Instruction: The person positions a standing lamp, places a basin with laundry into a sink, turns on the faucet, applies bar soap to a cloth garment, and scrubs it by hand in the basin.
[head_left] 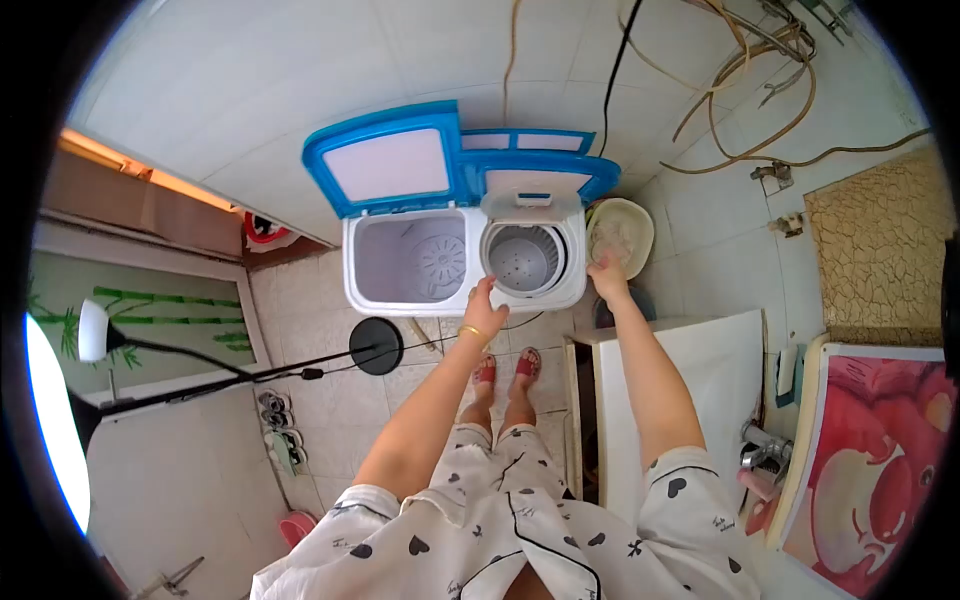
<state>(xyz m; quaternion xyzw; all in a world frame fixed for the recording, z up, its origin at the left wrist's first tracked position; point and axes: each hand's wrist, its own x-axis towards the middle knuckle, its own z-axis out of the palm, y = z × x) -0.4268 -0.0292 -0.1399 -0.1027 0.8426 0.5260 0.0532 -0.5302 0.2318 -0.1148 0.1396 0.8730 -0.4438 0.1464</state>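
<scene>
A white twin-tub washing machine (pixel 365 305) with raised blue-framed lids stands in front of me. Its wide left wash tub (pixel 395 262) and its round right spin tub (pixel 525 262) both show bare insides. My left hand (pixel 484 308) is at the machine's front rim, between the two tubs, with fingers and thumb apart and nothing in it. At the machine's right side is my right hand (pixel 608 276), fingers spread, close to the corner and to a cream plastic basin (pixel 640 240). Whether those fingertips touch the machine or the basin is unclear.
A black lamp stand with a round base (pixel 377 346) is left of my feet. To the right are a white counter (pixel 680 370) and a dark bucket (pixel 640 300). Hoses (pixel 790 110) hang on the wall. Shoes (pixel 280 430) lie at left.
</scene>
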